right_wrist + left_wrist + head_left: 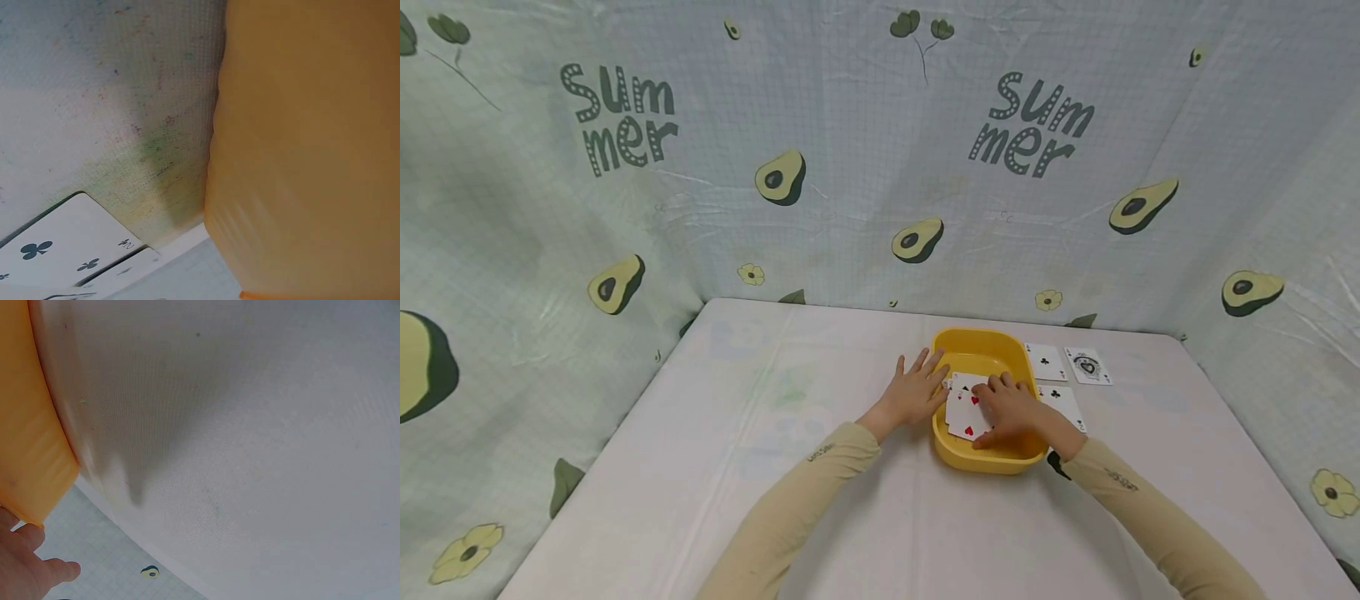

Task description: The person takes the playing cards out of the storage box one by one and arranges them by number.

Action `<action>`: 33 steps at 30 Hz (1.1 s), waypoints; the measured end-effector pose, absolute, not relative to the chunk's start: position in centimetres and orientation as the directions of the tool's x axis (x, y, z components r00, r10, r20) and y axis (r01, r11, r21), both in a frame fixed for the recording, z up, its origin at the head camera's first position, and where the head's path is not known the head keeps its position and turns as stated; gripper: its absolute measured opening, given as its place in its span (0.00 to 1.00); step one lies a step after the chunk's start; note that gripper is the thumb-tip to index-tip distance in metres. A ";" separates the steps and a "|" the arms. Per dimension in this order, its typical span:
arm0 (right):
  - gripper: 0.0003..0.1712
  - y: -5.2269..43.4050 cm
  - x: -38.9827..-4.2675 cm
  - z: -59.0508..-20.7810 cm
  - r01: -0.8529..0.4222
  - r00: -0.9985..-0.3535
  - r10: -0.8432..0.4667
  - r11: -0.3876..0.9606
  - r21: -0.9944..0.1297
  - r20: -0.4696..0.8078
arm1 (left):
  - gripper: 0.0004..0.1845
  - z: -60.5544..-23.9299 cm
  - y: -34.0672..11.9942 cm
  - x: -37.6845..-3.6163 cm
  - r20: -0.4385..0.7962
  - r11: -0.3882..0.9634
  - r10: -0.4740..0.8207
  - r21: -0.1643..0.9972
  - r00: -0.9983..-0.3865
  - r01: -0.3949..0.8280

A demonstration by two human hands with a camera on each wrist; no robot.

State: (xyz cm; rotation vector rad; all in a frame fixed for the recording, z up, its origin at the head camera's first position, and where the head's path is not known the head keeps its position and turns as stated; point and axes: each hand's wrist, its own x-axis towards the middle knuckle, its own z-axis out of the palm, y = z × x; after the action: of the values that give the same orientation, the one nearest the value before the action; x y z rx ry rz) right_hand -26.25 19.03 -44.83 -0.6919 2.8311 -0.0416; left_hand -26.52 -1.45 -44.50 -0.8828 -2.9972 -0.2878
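A yellow plastic basin [985, 337] holds several playing cards, with a heart card [958, 414] face up on top. My left hand [913, 393] rests at the basin's left rim with its fingers spread; in the left wrist view its fingers [30, 537] touch the basin's edge. My right hand [1011, 410] reaches over the right rim into the basin. Its thumb and fingers lie over the right part of the heart card, and I cannot tell whether they pinch it. The right wrist view shows the basin's outer wall [306, 150] but not the hand.
Right of the basin, a club card [1045, 362], an ace with a large ornate emblem [1087, 367] and another club card [1062, 403] lie face up on the white-covered table [820, 467]. A dark object [1057, 465] shows partly under the right wrist. An avocado-print curtain [850, 125] hangs behind.
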 end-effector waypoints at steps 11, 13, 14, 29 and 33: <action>0.52 18.7 -26.1 -44.6 -0.461 -0.872 -0.462 0.886 -0.047 -0.163 | 0.26 -44.5 -1.4 -26.5 0.049 0.827 0.536 0.169 -0.843 0.536; 0.52 18.7 -26.0 -44.6 -0.470 -0.872 -0.469 0.882 -0.028 -0.142 | 0.26 -44.5 -1.4 -26.6 0.053 0.828 0.536 0.163 -0.842 0.537; 0.52 18.7 -25.9 -44.6 -0.473 -0.872 -0.472 0.881 -0.022 -0.131 | 0.26 -44.6 -1.4 -26.6 0.052 0.827 0.537 0.162 -0.842 0.538; 0.52 20.0 -24.3 -43.5 -0.468 -0.883 -0.469 0.883 -0.043 -0.026 | 0.26 -44.8 -1.4 -26.7 0.044 0.830 0.535 0.160 -0.843 0.535; 0.53 20.1 -24.0 -42.8 -0.460 -0.887 -0.460 0.888 -0.024 -0.018 | 0.26 -44.8 -1.4 -26.8 0.052 0.828 0.536 0.163 -0.842 0.537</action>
State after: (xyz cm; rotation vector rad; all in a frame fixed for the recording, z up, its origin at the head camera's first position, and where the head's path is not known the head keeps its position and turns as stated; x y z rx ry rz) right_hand -23.97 20.11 -42.78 -0.7389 3.0298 -0.0306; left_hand -26.75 -1.41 -44.83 -0.8807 -2.9992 -0.2700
